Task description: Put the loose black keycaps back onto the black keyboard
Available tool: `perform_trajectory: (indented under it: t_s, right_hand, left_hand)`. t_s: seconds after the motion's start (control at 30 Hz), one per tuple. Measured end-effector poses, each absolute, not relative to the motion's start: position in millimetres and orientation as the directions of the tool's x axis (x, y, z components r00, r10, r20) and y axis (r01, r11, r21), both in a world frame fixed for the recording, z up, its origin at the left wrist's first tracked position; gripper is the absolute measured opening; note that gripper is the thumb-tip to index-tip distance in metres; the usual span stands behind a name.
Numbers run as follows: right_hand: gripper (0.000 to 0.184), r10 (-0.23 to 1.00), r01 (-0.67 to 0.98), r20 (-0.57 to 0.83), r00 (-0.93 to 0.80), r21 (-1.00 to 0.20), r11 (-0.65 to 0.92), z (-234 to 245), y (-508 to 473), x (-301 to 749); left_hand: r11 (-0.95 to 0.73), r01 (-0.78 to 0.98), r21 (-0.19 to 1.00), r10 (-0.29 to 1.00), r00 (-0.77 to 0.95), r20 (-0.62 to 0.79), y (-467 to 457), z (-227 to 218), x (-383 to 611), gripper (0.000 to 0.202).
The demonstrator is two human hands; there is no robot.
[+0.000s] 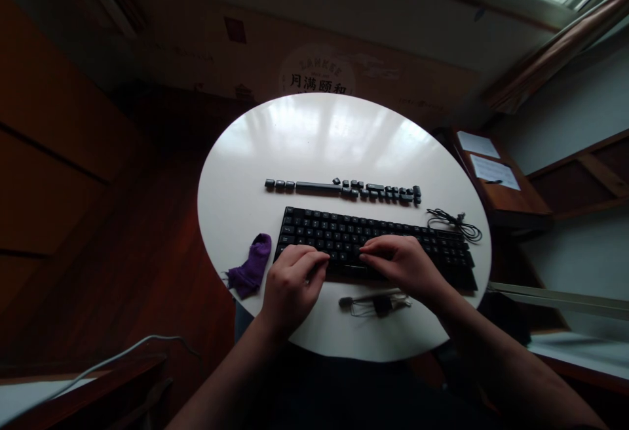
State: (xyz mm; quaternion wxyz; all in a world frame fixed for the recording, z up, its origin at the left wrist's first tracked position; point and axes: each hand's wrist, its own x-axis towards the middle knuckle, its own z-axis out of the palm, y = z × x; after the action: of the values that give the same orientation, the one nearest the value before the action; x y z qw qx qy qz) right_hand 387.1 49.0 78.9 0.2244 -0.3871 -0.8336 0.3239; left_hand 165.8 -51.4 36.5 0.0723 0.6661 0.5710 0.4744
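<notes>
A black keyboard (344,228) lies on the round white table, its lower rows partly bare of keycaps. Over its lower left part is my left hand (295,282), thumb and forefinger pressed together at the bottom rows. My right hand (403,263) pinches in the same way farther right, close above the lower middle keys. Whatever sits between either set of fingertips is too small or hidden to make out. Behind the keyboard, loose black keycaps (374,187) lie in rough rows, with the long space bar (311,187) among them.
A crumpled purple cloth (251,266) rests left of the keyboard. Small tools with wire loops (382,304) lie near the table's (314,135) front edge. A coiled cable (457,223) is at the right. Papers (495,171) lie on a wooden side table.
</notes>
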Motion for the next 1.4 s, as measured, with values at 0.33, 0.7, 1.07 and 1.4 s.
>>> perform_trajectory:
  t_s: [0.33, 0.7, 1.07, 1.4]
  right_hand:
    - [0.013, 0.626, 0.467, 0.238, -0.743, -0.486, 0.739, 70.0, 41.6, 379.7]
    - [0.015, 0.612, 0.478, 0.303, -0.73, -0.412, 0.775, 66.8, 36.3, 377.8]
    - [0.017, 0.595, 0.485, 0.33, -0.733, -0.359, 0.797, 67.9, 30.6, 377.0]
    - [0.021, 0.621, 0.529, 0.224, -0.751, -0.358, 0.769, 71.4, 33.4, 376.6]
  left_hand:
    - [-0.342, 0.69, 0.638, 0.824, -0.106, 0.557, -50.8, 37.4, 165.8, 0.008]
    - [-0.334, 0.695, 0.637, 0.829, -0.105, 0.549, -51.5, 37.2, 165.4, 0.009]
    - [-0.336, 0.695, 0.636, 0.822, -0.115, 0.558, -51.6, 38.4, 165.7, 0.01]
    - [-0.327, 0.695, 0.641, 0.831, -0.112, 0.545, -51.7, 37.8, 165.4, 0.009]
